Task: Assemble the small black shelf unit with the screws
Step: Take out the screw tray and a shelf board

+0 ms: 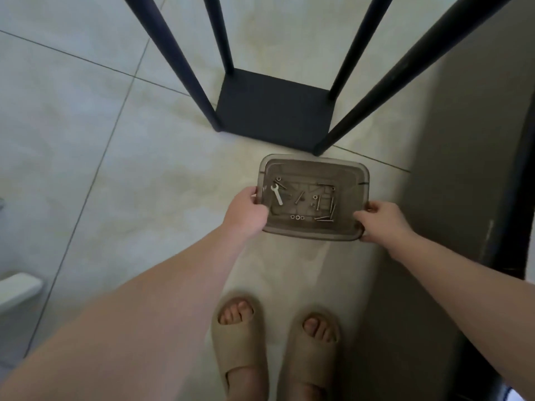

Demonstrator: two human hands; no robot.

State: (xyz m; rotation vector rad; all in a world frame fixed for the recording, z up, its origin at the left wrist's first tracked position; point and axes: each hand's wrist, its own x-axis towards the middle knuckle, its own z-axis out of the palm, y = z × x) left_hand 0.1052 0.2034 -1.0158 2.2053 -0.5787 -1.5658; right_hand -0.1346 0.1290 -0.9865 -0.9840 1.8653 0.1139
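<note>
Downward, a person's own view of a pale tiled floor (86,140). At the left edge sits a white object (17,287), too cropped to identify.

Moving right, the left hand (246,211) grips the left end of a smoky see-through plastic tray (312,162), thumb over the rim and fingers curled under it. Whether the tray rests on the floor or hangs just above it cannot be told. Inside, from left to right, lie a small silver wrench (276,194), three washers (297,217) in a row and several loose screws (324,218). Two hands likely keep the tray level so the hardware does not slide.

Just beyond the tray, farther away, stands the black shelf unit (272,111): one square panel flat on the floor, with four black poles (185,65) rising from its corners towards the camera. No upper shelves are fitted yet. Keeping the hardware near it seems the aim.

Near the bottom centre, two feet in beige slippers (240,342).

The right hand (382,219) pinches the tray's near right corner, fingers curled round the rim. A dark wall (463,169) fills the right side.

No brand, label or writing can be read.
</note>
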